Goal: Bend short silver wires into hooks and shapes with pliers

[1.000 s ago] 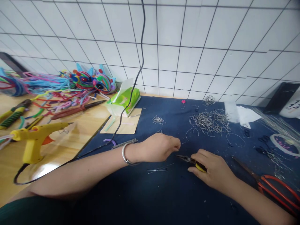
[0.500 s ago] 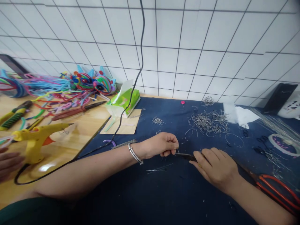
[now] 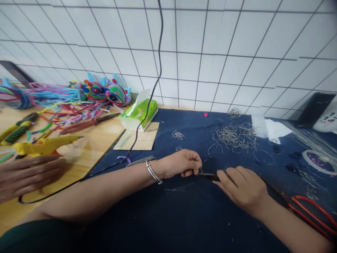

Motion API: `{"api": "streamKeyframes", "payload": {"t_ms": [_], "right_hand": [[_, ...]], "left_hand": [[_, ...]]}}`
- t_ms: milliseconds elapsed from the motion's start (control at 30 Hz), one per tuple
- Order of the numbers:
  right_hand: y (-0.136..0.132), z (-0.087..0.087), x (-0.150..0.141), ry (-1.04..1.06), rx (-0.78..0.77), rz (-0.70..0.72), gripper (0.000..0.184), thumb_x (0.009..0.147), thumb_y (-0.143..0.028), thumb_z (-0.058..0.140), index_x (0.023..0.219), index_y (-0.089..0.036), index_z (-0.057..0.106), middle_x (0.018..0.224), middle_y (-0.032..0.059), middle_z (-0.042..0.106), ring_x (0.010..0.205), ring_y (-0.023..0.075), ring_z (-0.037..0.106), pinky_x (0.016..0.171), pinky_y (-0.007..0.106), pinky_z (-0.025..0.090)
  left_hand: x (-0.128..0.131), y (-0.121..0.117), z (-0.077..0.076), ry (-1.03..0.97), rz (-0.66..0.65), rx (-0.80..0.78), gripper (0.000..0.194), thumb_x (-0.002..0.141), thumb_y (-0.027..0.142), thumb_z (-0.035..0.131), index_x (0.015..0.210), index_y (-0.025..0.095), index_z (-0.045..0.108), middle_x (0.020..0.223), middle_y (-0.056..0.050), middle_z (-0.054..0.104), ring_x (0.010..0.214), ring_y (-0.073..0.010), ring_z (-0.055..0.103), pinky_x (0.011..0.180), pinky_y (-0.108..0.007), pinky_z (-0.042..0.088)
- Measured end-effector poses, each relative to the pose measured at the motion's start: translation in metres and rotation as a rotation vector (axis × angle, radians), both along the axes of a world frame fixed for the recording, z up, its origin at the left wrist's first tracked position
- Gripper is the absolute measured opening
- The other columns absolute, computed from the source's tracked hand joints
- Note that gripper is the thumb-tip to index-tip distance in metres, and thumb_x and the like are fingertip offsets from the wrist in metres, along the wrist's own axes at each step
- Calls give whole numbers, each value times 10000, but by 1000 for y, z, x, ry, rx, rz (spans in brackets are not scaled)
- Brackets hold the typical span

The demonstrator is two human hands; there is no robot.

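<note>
My left hand (image 3: pixel 183 163), with a silver bangle at the wrist, pinches a short thin wire (image 3: pixel 201 169) that barely shows past the fingertips. My right hand (image 3: pixel 240 186) is wrapped around dark pliers (image 3: pixel 207 175); their handles are mostly hidden in the palm. The pliers' tips point left and meet the wire just below my left fingers. A few straight wires (image 3: pixel 179 189) lie on the dark blue cloth (image 3: pixel 184 218) beneath my hands. Beyond them are a small heap of bent wire pieces (image 3: pixel 178 135) and a larger tangled heap (image 3: pixel 235 136).
At the left, another person's hand (image 3: pixel 31 174) is at a yellow glue gun (image 3: pixel 50 144). A black cable (image 3: pixel 158 73) hangs across to the table. A green tissue pack (image 3: pixel 142 112) stands behind my left arm. Red-handled scissors (image 3: pixel 313 214) lie beside my right forearm.
The other person's hand has come in from the left and grasped the glue gun, which now lies tipped over more. My two hands hold nearly the same position.
</note>
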State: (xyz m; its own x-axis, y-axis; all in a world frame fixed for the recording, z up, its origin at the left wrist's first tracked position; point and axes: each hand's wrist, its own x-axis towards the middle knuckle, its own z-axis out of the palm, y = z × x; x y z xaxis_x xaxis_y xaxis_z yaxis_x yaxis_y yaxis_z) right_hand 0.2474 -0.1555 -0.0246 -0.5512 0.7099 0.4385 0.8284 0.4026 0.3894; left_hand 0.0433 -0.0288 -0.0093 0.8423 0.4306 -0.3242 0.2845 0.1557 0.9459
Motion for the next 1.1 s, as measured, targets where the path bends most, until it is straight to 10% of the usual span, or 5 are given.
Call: {"api": "streamKeyframes", "payload": {"t_ms": [1100], "right_hand": [[1,0,-1,3,33,23,267,740,-317,609,977,-198,580,766,21,579,692,154,483,611,294,356]], "left_hand": [[-2,1,-2,-29,-37,-52,158,763,283,509,747,127,514,626,20,522,409,-21,377,378,-160,284]]}}
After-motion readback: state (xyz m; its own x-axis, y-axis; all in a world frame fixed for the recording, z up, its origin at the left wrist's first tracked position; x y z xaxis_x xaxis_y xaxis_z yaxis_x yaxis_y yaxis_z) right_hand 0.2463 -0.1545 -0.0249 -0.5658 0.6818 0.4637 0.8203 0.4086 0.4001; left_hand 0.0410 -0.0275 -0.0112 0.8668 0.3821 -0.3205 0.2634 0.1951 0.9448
